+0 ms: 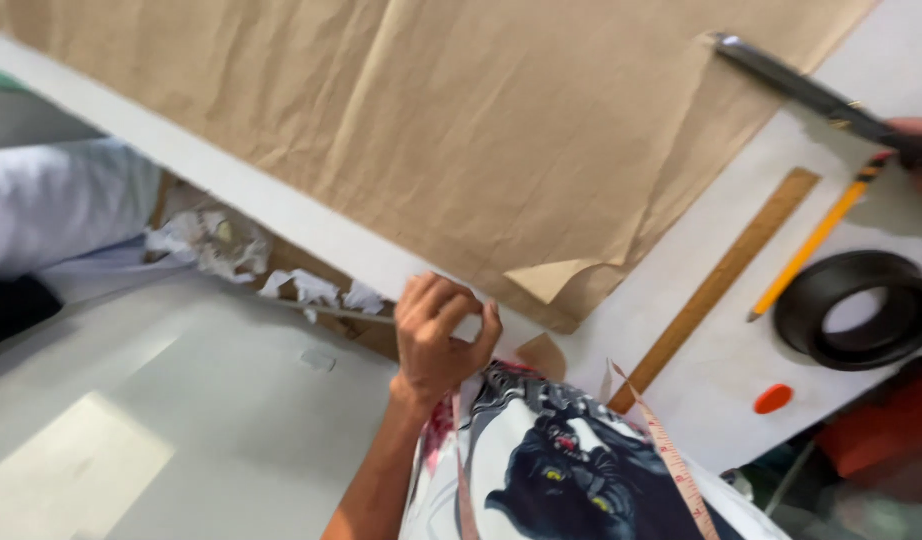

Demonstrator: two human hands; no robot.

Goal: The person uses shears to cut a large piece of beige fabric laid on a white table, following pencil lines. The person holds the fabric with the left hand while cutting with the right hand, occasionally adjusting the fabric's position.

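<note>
Shirt (561, 470) with panther print, nearest the camera, just below the left hand; tape measure (671, 465) draped over it.

Left hand (441, 330): curled nearly shut at the table (701, 380) edge, fingertips pinched together; seemingly on the near edge of the brown paper (431, 120) or a scrap of it, exact hold not clear. Small brown offcut (543, 355) just right of the hand.

Right hand (916, 150): far right at the frame edge, mostly cut off; closed about the handles of long scissors (791, 85), blades lying on the paper's far corner.

Brown paper: large creased sheet spread above the left hand, one corner folded over just right of it.

Between the hands, on bare table: wooden ruler (721, 280), yellow pencil (811, 245), black ring (861, 305), small orange piece (773, 398).

White paper scraps (231, 250) left of the left hand, below table level.

Step judged: cutting of the paper, left hand steadying the near edge, scissors set at the far one. Next move judged to call for a taut, flat sheet under the left hand and blades aligned true before closing.
</note>
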